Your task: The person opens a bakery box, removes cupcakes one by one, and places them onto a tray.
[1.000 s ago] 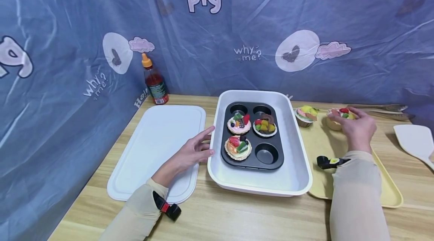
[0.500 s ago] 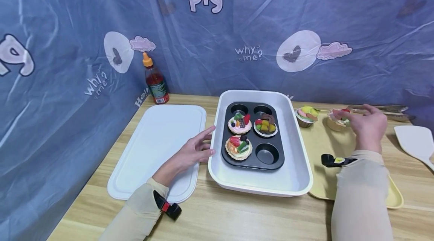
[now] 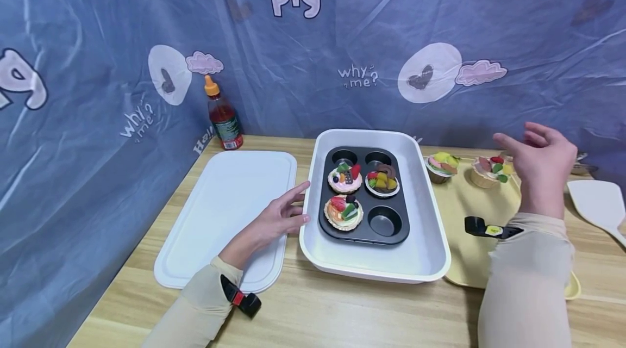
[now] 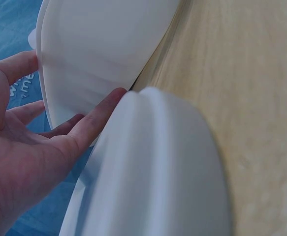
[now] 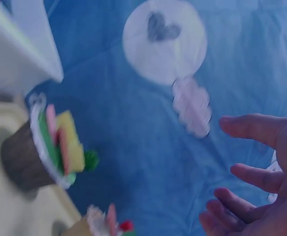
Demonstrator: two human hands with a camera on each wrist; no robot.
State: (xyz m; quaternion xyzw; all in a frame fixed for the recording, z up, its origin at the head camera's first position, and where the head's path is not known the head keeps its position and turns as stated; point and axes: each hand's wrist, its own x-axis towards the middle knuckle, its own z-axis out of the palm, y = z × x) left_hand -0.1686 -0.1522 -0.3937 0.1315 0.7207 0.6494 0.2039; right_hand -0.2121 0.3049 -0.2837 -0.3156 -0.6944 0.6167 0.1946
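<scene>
My left hand (image 3: pixel 271 223) rests its thumb and fingertips against the left wall of a white tub (image 3: pixel 374 272), fingers loosely spread. Inside the tub lies a black muffin pan (image 3: pixel 362 237). It holds a tart with strawberry and cream (image 3: pixel 344 213), a pink-cream tart (image 3: pixel 345 180) and a chocolate tart (image 3: pixel 383 182). My right hand (image 3: pixel 545 168) is raised over the yellow tray (image 3: pixel 464 234), holding nothing, thumb and fingers apart. Left of it on that tray stand a cupcake with yellow topping (image 3: pixel 442 166) and a fruit-topped tart (image 3: pixel 489 172).
A white board (image 3: pixel 225 212) lies left of the tub, partly under my left forearm. A sauce bottle (image 3: pixel 225 122) stands in the back left corner. A white spatula (image 3: pixel 596 204) lies at the right. Blue patterned cloth (image 3: pixel 313 92) hangs behind.
My right hand has let go of the fruit-topped tart on the yellow tray, opened, and lifted up and to the right. My left hand stays at the tub.
</scene>
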